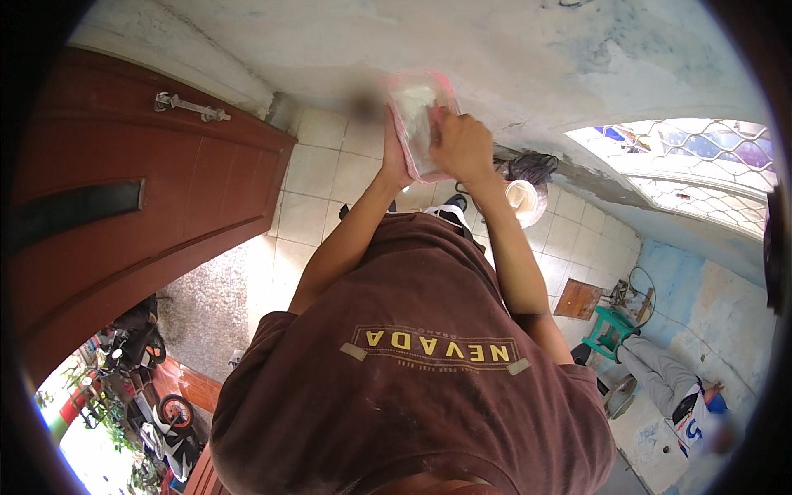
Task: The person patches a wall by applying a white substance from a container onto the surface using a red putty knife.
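My left hand (396, 155) grips the left side of a shallow plastic container (422, 176) with a pink rim, held up close to the wall. Something whitish lies inside it; I cannot tell what. Over the container's right side, my right hand (464, 148) is closed, its fingers curled down toward the inside. A reddish patch shows at the fingertips, but what they hold, if anything, is blurred and partly hidden.
A pale bucket (524, 200) and a dark plastic bag (534, 167) stand by the wall on the tiled floor. A brown door (206, 173) is at left. Farther right are a green stool (609, 330) and another person (672, 379). Motorbikes (169, 421) stand outside.
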Motion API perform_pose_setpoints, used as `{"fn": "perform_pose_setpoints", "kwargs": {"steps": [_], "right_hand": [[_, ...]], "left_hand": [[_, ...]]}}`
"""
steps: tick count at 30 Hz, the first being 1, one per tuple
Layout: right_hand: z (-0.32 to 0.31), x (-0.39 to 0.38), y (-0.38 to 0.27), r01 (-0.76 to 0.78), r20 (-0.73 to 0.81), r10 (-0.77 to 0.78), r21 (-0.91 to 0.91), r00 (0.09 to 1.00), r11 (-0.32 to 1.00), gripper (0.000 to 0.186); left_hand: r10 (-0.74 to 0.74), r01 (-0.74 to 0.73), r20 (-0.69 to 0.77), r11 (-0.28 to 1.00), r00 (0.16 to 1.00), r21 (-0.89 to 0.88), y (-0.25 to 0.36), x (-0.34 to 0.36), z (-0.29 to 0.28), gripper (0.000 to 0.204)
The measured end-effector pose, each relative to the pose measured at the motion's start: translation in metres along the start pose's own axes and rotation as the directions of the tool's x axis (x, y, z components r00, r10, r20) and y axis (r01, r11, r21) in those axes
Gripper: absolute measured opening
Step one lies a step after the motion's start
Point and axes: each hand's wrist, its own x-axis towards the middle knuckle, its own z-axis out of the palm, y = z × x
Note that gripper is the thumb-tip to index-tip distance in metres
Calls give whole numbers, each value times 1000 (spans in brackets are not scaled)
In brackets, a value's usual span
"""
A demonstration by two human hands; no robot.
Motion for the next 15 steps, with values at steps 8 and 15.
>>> {"fn": "perform_pose_setpoints", "kwargs": {"steps": [8, 15], "right_hand": [[-5, 4, 8, -65, 46, 70, -89, 997, 994, 28], [-7, 8, -4, 49, -40, -50, -36, 998, 998, 24]], "left_hand": [[-6, 8, -24, 998, 1000, 65, -7, 0, 13, 93], [-13, 22, -72, 992, 997, 126, -11, 0, 13, 94]]}}
